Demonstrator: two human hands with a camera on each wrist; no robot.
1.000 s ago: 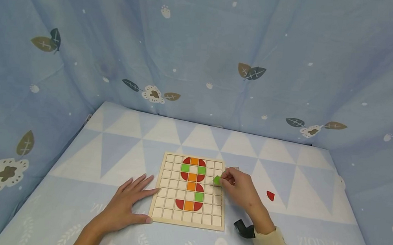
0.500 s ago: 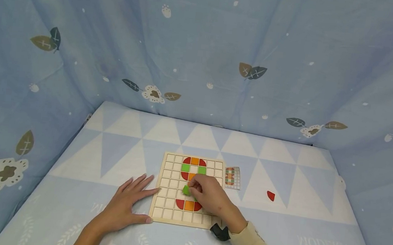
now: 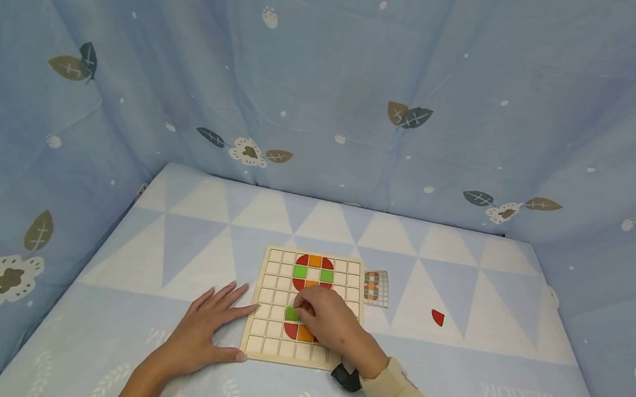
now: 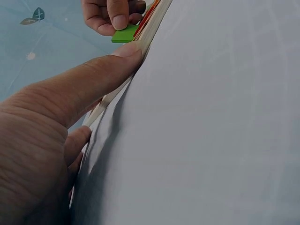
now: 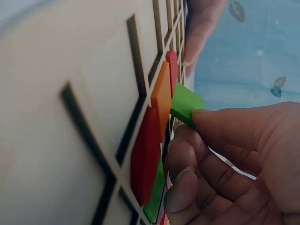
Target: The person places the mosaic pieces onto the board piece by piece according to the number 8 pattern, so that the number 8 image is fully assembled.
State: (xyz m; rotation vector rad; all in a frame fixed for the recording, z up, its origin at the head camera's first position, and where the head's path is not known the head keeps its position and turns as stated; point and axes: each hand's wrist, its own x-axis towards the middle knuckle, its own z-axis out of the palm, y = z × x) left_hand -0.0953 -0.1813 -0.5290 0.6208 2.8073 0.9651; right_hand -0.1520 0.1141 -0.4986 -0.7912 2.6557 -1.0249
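Note:
A wooden grid board (image 3: pixel 272 346) lies on the table, with red quarter-round (image 3: pixel 290 331), orange square (image 3: pixel 314 261) and green square tiles (image 3: pixel 326 276) set in its cells. My right hand (image 3: pixel 329 320) pinches a green square tile (image 5: pixel 186 104) between thumb and fingers, over the left side of the pattern just above a red piece. In the right wrist view the tile is tilted against the board. My left hand (image 3: pixel 198 337) lies spread at the board's left edge, thumb and index fingertip touching the frame. The right hand hides part of the pattern's lower middle.
A small pattern card (image 3: pixel 376 288) lies right beside the board, printed with a coloured grid. Farther right rests a loose red quarter-round tile (image 3: pixel 437 317). A blue curtain (image 3: pixel 329 84) stands behind the patterned tablecloth (image 3: pixel 204 245).
My right hand has carried the green tile leftward from the board's right edge to the left part of the pattern, uncovering the card. The left hand stays in place.

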